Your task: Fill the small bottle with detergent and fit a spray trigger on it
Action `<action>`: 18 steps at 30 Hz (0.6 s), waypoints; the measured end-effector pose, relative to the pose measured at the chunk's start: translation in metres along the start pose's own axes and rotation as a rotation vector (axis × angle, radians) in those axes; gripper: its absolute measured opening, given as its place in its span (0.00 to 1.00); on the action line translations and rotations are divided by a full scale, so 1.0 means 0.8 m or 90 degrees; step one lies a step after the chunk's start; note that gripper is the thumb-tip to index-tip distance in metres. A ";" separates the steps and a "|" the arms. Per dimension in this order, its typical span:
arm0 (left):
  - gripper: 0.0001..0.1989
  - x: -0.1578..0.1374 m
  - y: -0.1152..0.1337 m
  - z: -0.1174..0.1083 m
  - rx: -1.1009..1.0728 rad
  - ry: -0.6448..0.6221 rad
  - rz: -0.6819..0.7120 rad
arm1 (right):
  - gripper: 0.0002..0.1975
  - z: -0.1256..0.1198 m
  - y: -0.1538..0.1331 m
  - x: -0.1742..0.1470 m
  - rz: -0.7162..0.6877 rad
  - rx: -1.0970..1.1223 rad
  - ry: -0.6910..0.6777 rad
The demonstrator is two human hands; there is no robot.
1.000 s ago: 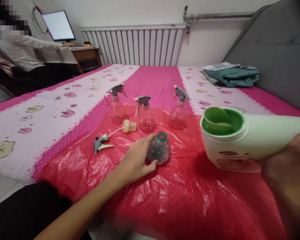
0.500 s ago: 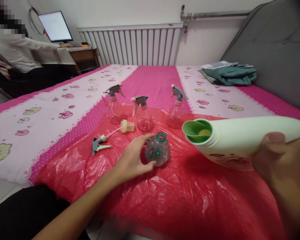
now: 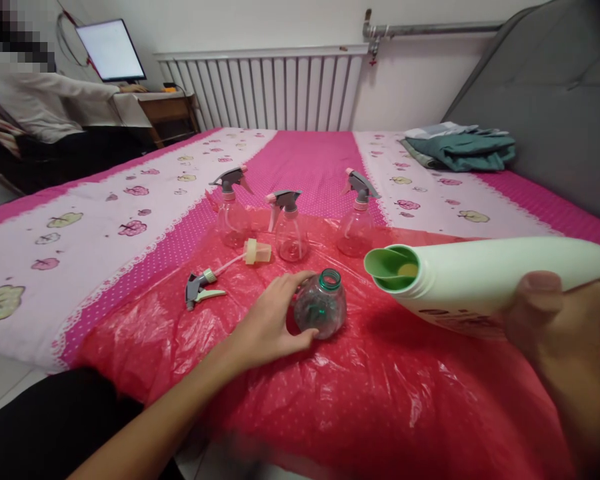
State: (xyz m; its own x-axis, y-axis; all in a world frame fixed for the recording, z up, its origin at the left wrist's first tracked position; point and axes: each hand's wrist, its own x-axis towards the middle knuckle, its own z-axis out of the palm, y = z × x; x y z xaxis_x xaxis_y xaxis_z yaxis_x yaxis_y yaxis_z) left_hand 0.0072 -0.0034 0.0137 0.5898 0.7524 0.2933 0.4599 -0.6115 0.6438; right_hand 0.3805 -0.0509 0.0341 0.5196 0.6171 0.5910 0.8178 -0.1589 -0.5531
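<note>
My left hand (image 3: 275, 320) is wrapped round the side of a clear, green-necked spray bottle (image 3: 321, 308) without its top, which stands tilted slightly on red plastic sheeting. In my right hand (image 3: 555, 333) is a large pale green jug (image 3: 470, 273), held on its side with its open green spout (image 3: 391, 269) pointing left, apart from the bottle's neck. The jug's handle is hidden by my hand. Left of my left hand lie a grey-and-green spray trigger (image 3: 200, 288) with its tube and a pale yellow funnel (image 3: 257, 252) at the tube's end.
Three clear spray bottles with grey-and-pink triggers stand behind: a left one (image 3: 233, 223), a middle one (image 3: 291, 237) and a right one (image 3: 356, 230). Red plastic sheeting (image 3: 360, 413) covers the bed's front. Folded clothes (image 3: 460, 148) lie back right; a person sits by a monitor (image 3: 111, 52).
The topless bottle and my left hand appear slightly further right. The jug's spout has shifted a little left and down, still apart from the bottle. The other bottles look unmoved.
</note>
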 end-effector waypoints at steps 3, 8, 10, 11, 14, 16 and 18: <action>0.40 0.000 -0.001 -0.003 -0.002 -0.023 -0.002 | 0.22 -0.001 -0.001 0.000 -0.015 -0.018 0.007; 0.40 0.000 0.002 -0.004 -0.002 -0.045 0.004 | 0.31 0.000 0.003 0.003 -0.051 -0.058 0.009; 0.40 -0.001 0.005 -0.004 -0.002 -0.052 0.005 | 0.36 0.002 0.005 0.005 -0.060 -0.065 0.003; 0.40 -0.001 0.006 -0.004 -0.003 -0.056 0.002 | 0.38 0.003 0.005 0.005 -0.061 -0.067 -0.001; 0.40 -0.001 0.008 -0.003 -0.010 -0.066 -0.009 | 0.43 0.004 0.001 0.009 -0.060 -0.093 -0.011; 0.39 -0.001 0.010 -0.002 -0.013 -0.074 -0.015 | 0.43 0.005 -0.003 0.012 -0.060 -0.110 -0.015; 0.40 -0.001 0.011 -0.002 -0.013 -0.084 -0.019 | 0.43 0.007 -0.005 0.014 -0.061 -0.117 -0.012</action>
State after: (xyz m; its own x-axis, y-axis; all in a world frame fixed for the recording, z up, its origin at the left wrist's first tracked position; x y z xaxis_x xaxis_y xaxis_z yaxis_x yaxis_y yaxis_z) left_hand 0.0100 -0.0091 0.0205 0.6592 0.7302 0.1796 0.4649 -0.5834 0.6659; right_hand 0.3818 -0.0394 0.0393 0.4333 0.6505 0.6238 0.8958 -0.2352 -0.3771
